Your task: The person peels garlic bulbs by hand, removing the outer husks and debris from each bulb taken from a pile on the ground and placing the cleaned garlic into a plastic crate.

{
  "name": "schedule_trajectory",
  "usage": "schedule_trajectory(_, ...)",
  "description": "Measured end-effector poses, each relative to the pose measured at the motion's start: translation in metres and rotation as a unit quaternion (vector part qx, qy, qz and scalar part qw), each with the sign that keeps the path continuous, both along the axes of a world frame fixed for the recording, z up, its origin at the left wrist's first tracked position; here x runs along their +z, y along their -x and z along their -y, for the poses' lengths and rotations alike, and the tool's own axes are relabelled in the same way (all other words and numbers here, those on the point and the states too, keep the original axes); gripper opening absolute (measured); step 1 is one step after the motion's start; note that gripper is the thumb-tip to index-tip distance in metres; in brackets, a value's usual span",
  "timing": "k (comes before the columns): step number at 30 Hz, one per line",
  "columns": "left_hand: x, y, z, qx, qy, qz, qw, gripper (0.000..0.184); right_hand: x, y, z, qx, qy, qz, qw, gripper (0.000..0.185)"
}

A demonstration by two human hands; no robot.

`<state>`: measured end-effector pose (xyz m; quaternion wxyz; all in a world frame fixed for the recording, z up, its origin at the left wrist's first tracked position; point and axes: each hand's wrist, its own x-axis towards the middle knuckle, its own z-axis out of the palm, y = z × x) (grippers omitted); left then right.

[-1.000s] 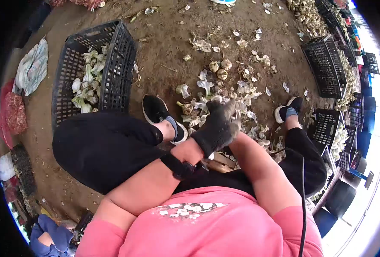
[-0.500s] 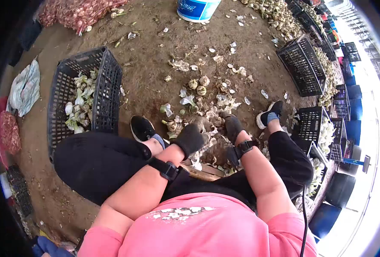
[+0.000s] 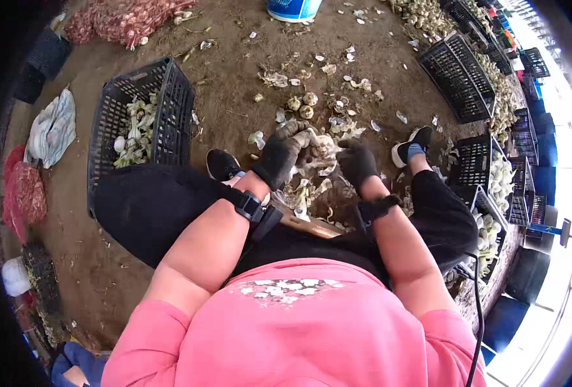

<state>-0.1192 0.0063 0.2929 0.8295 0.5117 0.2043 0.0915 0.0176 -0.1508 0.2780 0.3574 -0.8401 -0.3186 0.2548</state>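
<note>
Both my hands wear dark gloves and meet over the ground between my feet. My left hand (image 3: 282, 156) is closed, its fingers and thumb gripping a pale garlic bulb (image 3: 318, 147). My right hand (image 3: 357, 162) is curled at the bulb's other side, fingertips close against it; whether they pinch loose skin is hidden. Just beyond lie several whole garlic bulbs (image 3: 306, 112) on the dirt. Below my hands is a heap of papery garlic skins and stalks (image 3: 302, 195), partly covering the ground before a wooden edge (image 3: 312, 226).
On my left stands a black crate (image 3: 177, 122) holding trimmed garlic. A blue and white bucket (image 3: 292, 9) is ahead, with red net sacks (image 3: 121, 22) at far left. Along the right are another black crate (image 3: 459, 79), crates of white garlic (image 3: 501, 183) and a long garlic pile (image 3: 500, 97).
My hands have lifted away from the skin heap and moved forward, with a pale garlic bulb now showing between them. The view has shifted slightly.
</note>
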Motion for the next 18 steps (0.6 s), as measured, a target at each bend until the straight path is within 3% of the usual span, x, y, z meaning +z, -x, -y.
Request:
schedule_trajectory(1,0.0,0.0,0.001,0.01,0.004,-0.013,1.0,0.015,-0.003,-0.004,0.002,0.047,0.126,0.288,0.948,0.037)
schedule_trajectory(2,-0.002,0.0,0.0,0.021,0.01,-0.027,0.999,0.016,-0.008,-0.007,0.002,0.046,0.124,0.291,0.948,0.037)
schedule_trajectory(4,-0.005,-0.002,-0.001,0.033,-0.058,-0.031,0.997,0.018,0.003,0.004,-0.003,-0.078,-0.112,0.091,0.987,0.029)
schedule_trajectory(5,-0.008,-0.001,0.001,0.043,-0.124,-0.037,0.991,0.02,0.013,0.015,-0.004,-0.145,-0.248,-0.295,0.911,0.032)
schedule_trajectory(6,-0.003,-0.002,0.003,0.04,-0.038,-0.026,0.998,0.024,0.032,0.028,-0.007,-0.114,-0.271,-0.367,0.883,0.034)
schedule_trajectory(8,0.009,-0.003,0.006,0.036,-0.013,-0.081,0.996,0.026,0.024,0.039,-0.017,0.029,-0.254,-0.108,0.961,0.038)
schedule_trajectory(9,0.008,-0.003,0.004,0.035,-0.014,-0.082,0.996,0.026,0.027,0.039,-0.017,-0.005,-0.192,-0.098,0.977,0.043)
schedule_trajectory(11,0.004,0.001,0.002,0.054,-0.138,0.032,0.988,0.025,0.033,0.037,-0.017,0.003,-0.174,-0.091,0.98,0.044)
schedule_trajectory(12,0.007,0.002,0.003,0.055,-0.136,0.029,0.989,0.025,0.035,0.036,-0.018,0.012,-0.158,-0.078,0.984,0.045)
schedule_trajectory(13,0.011,0.001,0.004,0.027,-0.181,0.001,0.983,0.022,0.039,0.037,-0.019,0.042,-0.148,0.02,0.988,0.042)
schedule_trajectory(14,0.014,-0.001,0.005,-0.001,-0.226,-0.026,0.974,0.02,0.039,0.036,-0.02,0.043,-0.146,0.02,0.988,0.042)
schedule_trajectory(15,0.014,-0.006,0.004,-0.01,-0.128,-0.037,0.991,0.017,0.038,0.034,-0.019,0.069,-0.157,0.114,0.979,0.041)
schedule_trajectory(16,0.013,-0.006,0.003,-0.01,-0.125,-0.037,0.991,0.017,0.038,0.034,-0.019,0.094,-0.166,0.206,0.96,0.041)
schedule_trajectory(17,0.012,-0.005,0.001,-0.012,-0.066,-0.029,0.997,0.019,0.034,0.035,-0.017,0.094,-0.162,0.205,0.961,0.041)
schedule_trajectory(18,0.012,-0.004,-0.002,-0.013,-0.008,-0.02,1.0,0.021,0.029,0.037,-0.018,0.055,-0.178,0.108,0.977,0.042)
